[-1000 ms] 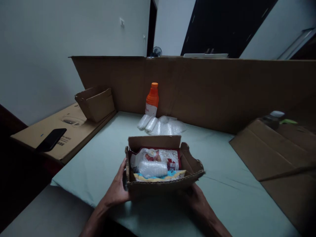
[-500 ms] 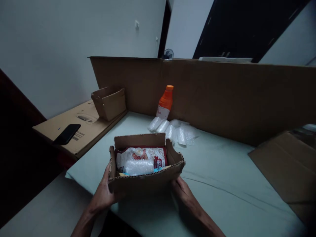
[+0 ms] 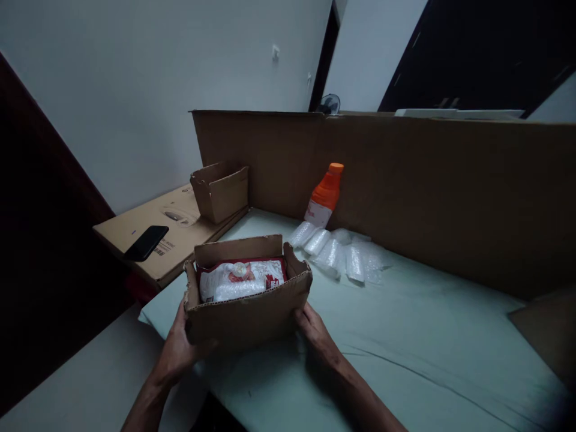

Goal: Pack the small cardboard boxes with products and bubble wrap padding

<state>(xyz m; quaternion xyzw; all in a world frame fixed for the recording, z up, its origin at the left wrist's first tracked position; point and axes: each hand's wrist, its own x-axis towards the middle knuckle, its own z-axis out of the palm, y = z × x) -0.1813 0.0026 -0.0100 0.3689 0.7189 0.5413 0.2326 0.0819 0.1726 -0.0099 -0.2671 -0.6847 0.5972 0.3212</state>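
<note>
An open cardboard box [image 3: 247,321] is held between my two hands near the front left of the table. My left hand [image 3: 176,351] grips its left end, the thumb up along the side. At the lower right corner my right hand [image 3: 315,333] holds the box, with some fingers hidden beneath it. Inside lies a red and white printed packet [image 3: 270,273], and a roll of bubble wrap [image 3: 238,290] rests in front of it. Beyond the box, several bubble-wrap rolls [image 3: 330,255] lie by a bottle with an orange top [image 3: 327,189].
A second open cardboard box [image 3: 225,195] stands on a flat carton [image 3: 180,264] at the left, with a black phone [image 3: 148,242] in front of it. A tall cardboard panel [image 3: 427,192] runs along the back. More cardboard [image 3: 546,330] lies at the right edge.
The view has turned left, so the surroundings shift right. Both hands have carried the cardboard box leftward across the table, and its front wall now hides more of the contents.
</note>
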